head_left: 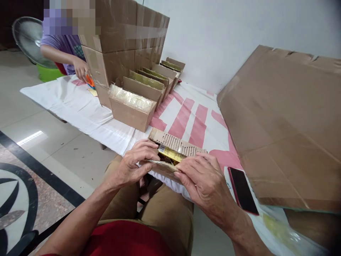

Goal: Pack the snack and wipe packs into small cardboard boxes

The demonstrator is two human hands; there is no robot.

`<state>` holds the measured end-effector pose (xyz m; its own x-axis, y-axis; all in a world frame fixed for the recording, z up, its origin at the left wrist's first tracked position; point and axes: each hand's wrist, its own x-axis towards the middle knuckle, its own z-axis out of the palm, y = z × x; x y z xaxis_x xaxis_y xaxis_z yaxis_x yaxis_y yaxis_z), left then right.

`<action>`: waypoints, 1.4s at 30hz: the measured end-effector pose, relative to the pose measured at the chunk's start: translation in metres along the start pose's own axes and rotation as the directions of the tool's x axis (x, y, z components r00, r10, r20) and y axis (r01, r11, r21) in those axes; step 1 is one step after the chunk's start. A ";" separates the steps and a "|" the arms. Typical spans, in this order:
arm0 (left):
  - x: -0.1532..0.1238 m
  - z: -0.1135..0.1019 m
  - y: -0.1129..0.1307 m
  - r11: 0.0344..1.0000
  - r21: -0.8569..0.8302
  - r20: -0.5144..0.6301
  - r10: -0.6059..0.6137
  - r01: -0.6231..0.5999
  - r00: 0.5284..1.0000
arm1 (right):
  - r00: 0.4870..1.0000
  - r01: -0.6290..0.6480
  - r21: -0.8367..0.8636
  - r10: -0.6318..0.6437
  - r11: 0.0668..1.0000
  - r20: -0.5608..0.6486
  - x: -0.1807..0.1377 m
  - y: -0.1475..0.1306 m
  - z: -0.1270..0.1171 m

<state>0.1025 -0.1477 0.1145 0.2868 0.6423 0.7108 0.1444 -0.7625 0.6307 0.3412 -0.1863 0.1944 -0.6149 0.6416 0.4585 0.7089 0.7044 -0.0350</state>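
Note:
A small cardboard box (166, 170) lies at the table's near edge, its top open and a torn, ribbed flap standing at the far side. Inside it a yellow packet (172, 153) shows beside something dark that I cannot make out. My left hand (140, 156) grips the box's left end, thumb on the near wall and fingers over the opening. On the right end, my right hand (201, 174) holds the near wall between thumb and fingers. The box's underside and its right end are hidden by my hands and the angle.
A row of open cardboard boxes (131, 113) stands beyond, beside a tall stack of cartons (117, 64). Across the table, a person's hand (81, 69) touches an orange object (90, 81). A phone (243, 190) lies right, near a large cardboard sheet (287, 131). A fan (33, 41) stands far left.

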 end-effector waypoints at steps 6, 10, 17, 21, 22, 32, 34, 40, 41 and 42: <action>0.006 0.002 0.000 0.999 0.020 -0.011 -0.042 0.042 0.999 | 1.000 -0.023 0.034 0.023 0.999 -0.003 0.000 0.004 0.002; 0.005 0.001 0.001 0.990 -0.028 -0.027 -0.136 0.136 0.990 | 0.998 -0.066 0.066 0.067 0.996 -0.007 0.000 0.011 0.001; 0.005 0.001 0.001 0.994 -0.094 -0.034 -0.059 0.056 0.998 | 0.960 -0.209 0.162 0.234 0.964 -0.152 -0.046 0.033 -0.021; -0.001 -0.001 0.003 0.996 -0.056 -0.009 -0.073 0.072 0.997 | 0.912 -0.337 0.238 0.379 0.911 -0.158 -0.061 0.044 -0.027; -0.003 -0.001 0.004 0.997 -0.046 -0.007 -0.061 0.061 0.998 | 0.920 -0.335 0.257 0.374 0.907 -0.121 -0.057 0.046 -0.027; -0.010 0.004 0.008 0.994 0.111 -0.016 -0.009 0.011 1.000 | 0.893 -0.152 0.044 0.118 0.987 0.434 0.008 0.044 0.004; -0.011 0.003 0.007 0.993 0.119 -0.004 -0.001 0.001 1.000 | 0.901 -0.136 -0.075 0.155 0.988 0.406 0.008 0.041 0.008; -0.010 0.004 0.007 0.995 0.101 -0.015 -0.015 0.016 1.000 | 0.934 -0.115 -0.144 0.157 0.983 0.320 0.009 0.038 0.002; -0.010 0.005 0.007 0.994 0.103 -0.016 -0.022 0.024 1.000 | 0.937 -0.108 -0.100 0.135 0.989 0.322 0.009 0.037 0.000; -0.010 0.005 0.007 0.994 0.104 -0.018 -0.026 0.028 0.999 | 0.938 -0.094 -0.054 0.107 0.994 0.330 0.009 0.035 -0.002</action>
<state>0.1056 -0.1600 0.1102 0.2658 0.6634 0.6995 0.2504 -0.7482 0.6145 0.3615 -0.1561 0.1986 -0.6150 0.7772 0.1334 0.7813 0.6234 -0.0300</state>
